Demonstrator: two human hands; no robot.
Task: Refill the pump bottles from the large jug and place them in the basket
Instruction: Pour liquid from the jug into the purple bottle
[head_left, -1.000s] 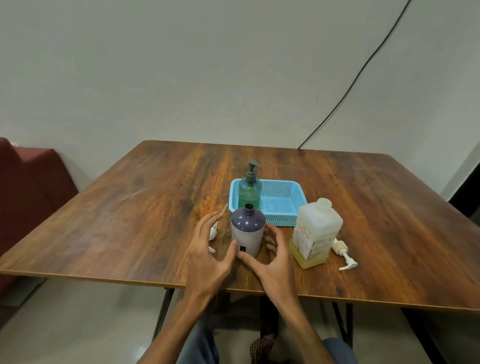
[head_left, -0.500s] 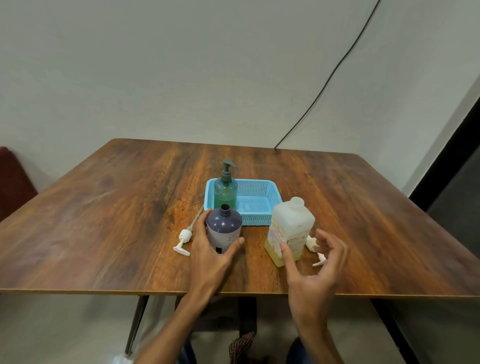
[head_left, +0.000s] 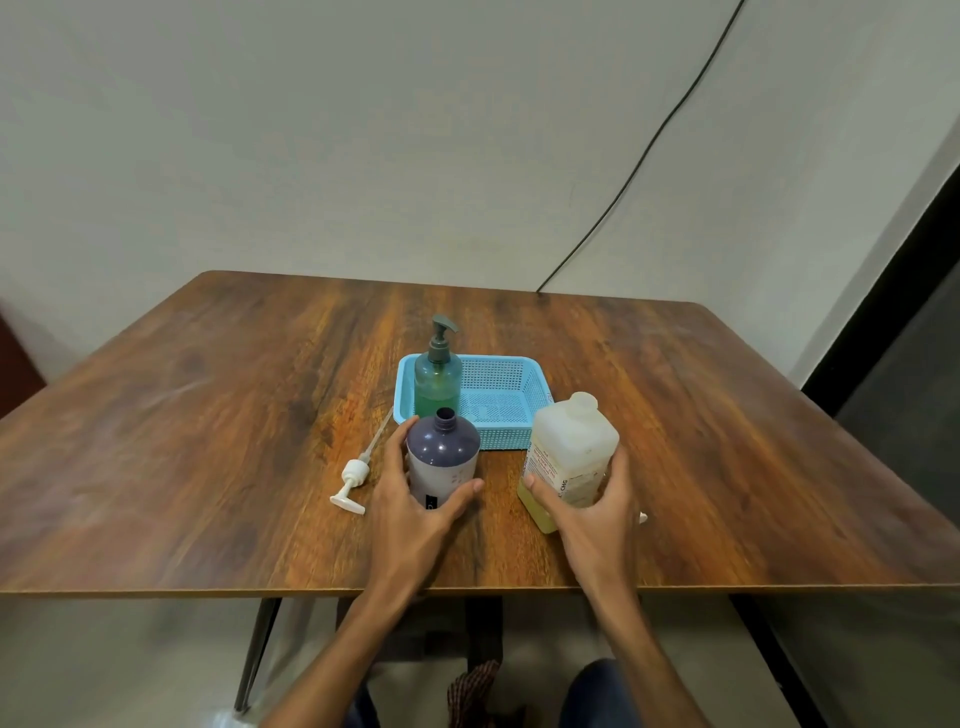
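The wooden worktop (head_left: 208, 415) fills most of the view, with a pale wall behind it and a dark cable (head_left: 649, 150) running slantwise down that wall to the far edge. Near the middle of the worktop sits a light-blue mesh basket (head_left: 519, 359). Just in front of its near right corner is the large jug (head_left: 571, 447), translucent white with a layer of yellowish liquid in the bottom. The right hand (head_left: 597, 514) grips it low down, thumb on the near left face and fingers curled round the right side. In front of the basket's near left corner stands a purple bottle (head_left: 441, 452), upright, its neck open with no pump fitted. The left hand (head_left: 410, 514) holds it, fingers wrapped round the left side and thumb pressed against the right. A green pump bottle (head_left: 438, 382) stands upright in the left end of the basket with its pump on. A loose white pump (head_left: 353, 480) lies flat on the worktop just left of the left hand, its thin tube pointing toward the basket.
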